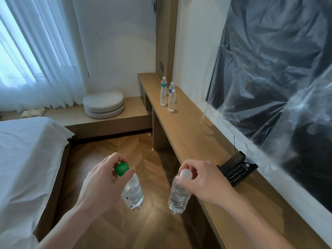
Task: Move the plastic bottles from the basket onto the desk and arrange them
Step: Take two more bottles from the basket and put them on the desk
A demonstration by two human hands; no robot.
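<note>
Both hands carried bottles by the caps at lower centre: left hand pinching a green-capped bottle, right hand a white-capped bottle. Transport was apparently underway; next, stand them beside the three bottles on the desk, upper centre.

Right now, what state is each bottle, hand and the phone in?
Green-capped bottle: capped, hanging from left hand, over floor.
White-capped bottle: capped, hanging from right hand.
Three desk bottles: upright, capped, clustered on the desk.
Desk phone: handset on cradle.
</note>
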